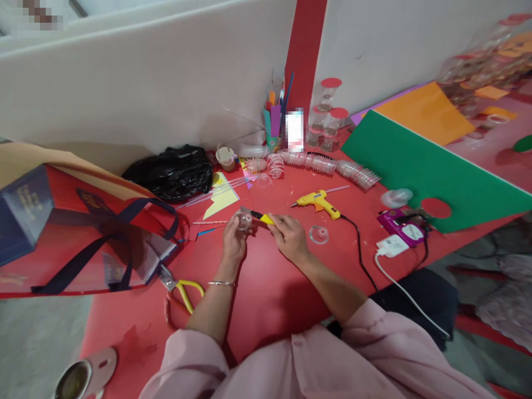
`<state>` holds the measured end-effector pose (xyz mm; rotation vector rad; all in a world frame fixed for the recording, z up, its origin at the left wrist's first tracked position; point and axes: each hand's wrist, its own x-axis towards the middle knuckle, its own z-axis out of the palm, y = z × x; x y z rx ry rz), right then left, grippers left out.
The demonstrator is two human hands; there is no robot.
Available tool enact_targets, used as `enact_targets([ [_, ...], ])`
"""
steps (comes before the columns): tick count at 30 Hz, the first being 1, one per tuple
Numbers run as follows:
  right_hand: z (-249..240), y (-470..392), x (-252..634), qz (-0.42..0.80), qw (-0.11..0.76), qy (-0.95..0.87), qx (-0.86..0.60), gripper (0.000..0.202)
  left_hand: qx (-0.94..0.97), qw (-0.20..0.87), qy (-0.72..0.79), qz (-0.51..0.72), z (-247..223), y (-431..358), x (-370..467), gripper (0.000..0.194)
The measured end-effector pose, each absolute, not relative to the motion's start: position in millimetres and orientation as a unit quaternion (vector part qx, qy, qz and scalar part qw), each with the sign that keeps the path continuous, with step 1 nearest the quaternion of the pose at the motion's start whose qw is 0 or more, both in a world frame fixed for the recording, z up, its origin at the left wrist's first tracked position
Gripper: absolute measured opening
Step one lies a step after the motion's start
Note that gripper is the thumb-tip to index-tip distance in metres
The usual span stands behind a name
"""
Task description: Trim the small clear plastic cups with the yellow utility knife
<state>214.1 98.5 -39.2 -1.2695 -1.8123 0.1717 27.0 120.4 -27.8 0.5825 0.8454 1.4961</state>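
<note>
A small clear plastic cup (245, 219) is held in the fingers of my left hand (235, 239), above the red table. My right hand (291, 235) is closed around the yellow handle of a utility knife (266, 219). The knife's dark front end points left and meets or overlaps the cup's rim; contact I cannot make out. Right of my right hand lies a clear plastic lid-like disc (318, 235). Beyond it a yellow hot glue gun (318, 203) rests on its side, nozzle to the left.
Yellow-handled pliers or snips (185, 291) lie left, beside a large red paper bag (91, 233). Stacked clear cups (307, 160) line the back near a black plastic bag (170, 172). Right are a green board (428, 172), a purple power strip (401, 227) and cables.
</note>
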Motion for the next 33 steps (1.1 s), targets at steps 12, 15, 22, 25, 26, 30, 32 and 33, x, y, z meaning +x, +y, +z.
enact_targets([
  [12,-36.6,95.8,211.5,0.105,0.44,-0.747,-0.488,0.038,0.221,0.616,0.362,0.664,-33.6,123.0,21.9,0.042],
  [15,-35.9,96.6,212.1,0.095,0.443,-0.743,-0.493,0.037,0.218,0.618,0.356,0.666,-34.7,122.9,21.8,0.039],
  [22,-36.1,96.3,211.9,0.101,0.45,-0.734,-0.499,0.038,0.225,0.618,0.364,0.66,-34.0,123.1,23.4,0.038],
  [25,-36.4,96.3,212.2,0.1,0.456,-0.732,-0.496,0.038,0.226,0.614,0.368,0.66,-31.3,122.4,25.3,0.039],
  [26,-36.3,96.3,212.3,0.099,0.454,-0.732,-0.498,0.038,0.227,0.614,0.368,0.66,-30.5,122.1,25.9,0.039],
  [30,-35.0,95.9,211.8,0.093,0.447,-0.73,-0.508,0.039,0.23,0.613,0.365,0.662,-30.0,121.5,26.9,0.033],
  [32,-34.3,95.4,210.5,0.087,0.445,-0.73,-0.512,0.038,0.228,0.611,0.362,0.666,-30.8,121.7,26.3,0.029],
  [33,-34.2,95.2,209.9,0.085,0.443,-0.731,-0.512,0.038,0.225,0.612,0.358,0.668,-31.2,122.0,25.7,0.028],
])
